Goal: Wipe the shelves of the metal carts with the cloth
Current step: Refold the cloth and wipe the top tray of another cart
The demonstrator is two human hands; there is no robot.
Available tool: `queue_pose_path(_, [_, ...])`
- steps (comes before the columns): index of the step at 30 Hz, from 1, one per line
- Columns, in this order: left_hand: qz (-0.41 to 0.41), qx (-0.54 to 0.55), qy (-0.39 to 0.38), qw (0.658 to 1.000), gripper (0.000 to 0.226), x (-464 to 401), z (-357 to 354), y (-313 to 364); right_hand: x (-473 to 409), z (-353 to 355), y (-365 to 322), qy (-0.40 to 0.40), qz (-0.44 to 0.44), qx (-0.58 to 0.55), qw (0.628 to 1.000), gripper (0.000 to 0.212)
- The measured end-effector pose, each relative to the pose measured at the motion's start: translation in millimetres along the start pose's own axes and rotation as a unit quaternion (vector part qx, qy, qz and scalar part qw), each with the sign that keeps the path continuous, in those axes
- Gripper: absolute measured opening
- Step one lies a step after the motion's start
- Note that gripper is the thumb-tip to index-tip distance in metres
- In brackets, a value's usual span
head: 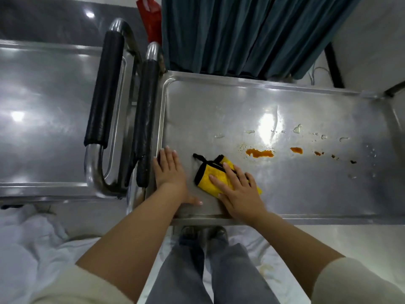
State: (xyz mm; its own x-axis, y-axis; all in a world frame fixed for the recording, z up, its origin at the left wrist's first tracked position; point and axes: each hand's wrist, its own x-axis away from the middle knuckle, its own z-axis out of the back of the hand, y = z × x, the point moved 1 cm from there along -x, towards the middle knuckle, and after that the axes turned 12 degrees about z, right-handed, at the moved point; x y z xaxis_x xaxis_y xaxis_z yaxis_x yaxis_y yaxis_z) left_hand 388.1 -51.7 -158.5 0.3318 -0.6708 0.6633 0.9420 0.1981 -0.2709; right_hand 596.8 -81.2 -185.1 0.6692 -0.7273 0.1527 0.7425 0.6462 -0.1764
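Observation:
A yellow cloth with black trim lies flat on the top shelf of the right metal cart. My right hand presses down on the cloth with spread fingers, near the shelf's front edge. My left hand rests flat and empty on the shelf at its left rim, fingers apart. An orange-brown spill and smaller spots streak the shelf to the right of the cloth, with water droplets beyond them. A second metal cart stands to the left.
Two black padded cart handles stand between the carts. A dark teal curtain hangs behind the right cart, a red bag beside it. My legs and shoes stand on white sheeting below the shelf.

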Motion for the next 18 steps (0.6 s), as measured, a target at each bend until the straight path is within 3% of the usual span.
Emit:
queue_pose_path(13, [0.032,-0.001,-0.022,0.999,0.162,-12.1,2.0,12.3,-146.7,17.5,75.0,0.019,0.034,0.006,0.999,0.052])
queue_pose_path(18, [0.038,0.004,-0.039,0.998,0.163,-11.2,-0.2,13.9,-201.7,34.3,123.0,0.03,-0.014,-0.01,0.999,0.051])
